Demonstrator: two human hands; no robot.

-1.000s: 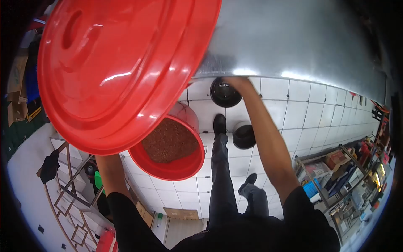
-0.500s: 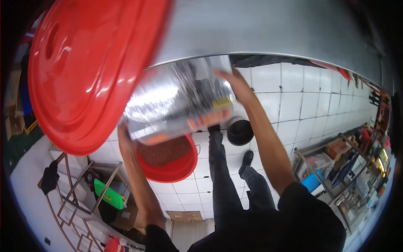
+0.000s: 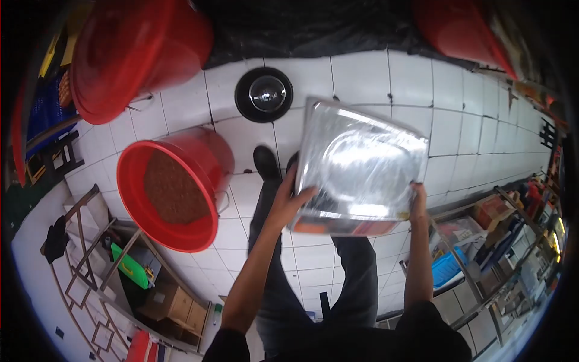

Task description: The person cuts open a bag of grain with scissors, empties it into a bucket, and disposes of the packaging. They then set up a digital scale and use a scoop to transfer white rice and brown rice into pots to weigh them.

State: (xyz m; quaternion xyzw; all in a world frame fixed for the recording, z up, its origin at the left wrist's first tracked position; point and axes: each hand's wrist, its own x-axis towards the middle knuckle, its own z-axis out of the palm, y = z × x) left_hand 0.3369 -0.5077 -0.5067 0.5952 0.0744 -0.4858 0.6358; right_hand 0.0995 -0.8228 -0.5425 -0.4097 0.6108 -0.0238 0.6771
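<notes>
A large square metal tin [image 3: 368, 163], silvery with an orange printed side, is held in front of my body above the floor. Its flat end with a pressed circle faces up toward me. My left hand [image 3: 288, 200] grips its left edge, thumb over the metal. On the opposite edge, my right hand [image 3: 418, 202] clasps the tin, its fingers partly hidden. To the left stands a red bucket [image 3: 211, 157] with brown grainy material [image 3: 172, 190] inside. Beyond my feet sits a black basin [image 3: 263, 111] with something shiny in it, perhaps liquid.
A lidded red bucket [image 3: 139, 54] stands at the upper left, and another red container [image 3: 458, 36] at the upper right. Metal racks with a green item [image 3: 129, 265], cardboard boxes [image 3: 175, 304] and a blue item [image 3: 449, 268] line both sides. White tiles [image 3: 356, 72] cover the floor.
The tin has come away from the grey metal surface and moved right and closer to my body, turning its end face up. My view has swung down toward the floor.
</notes>
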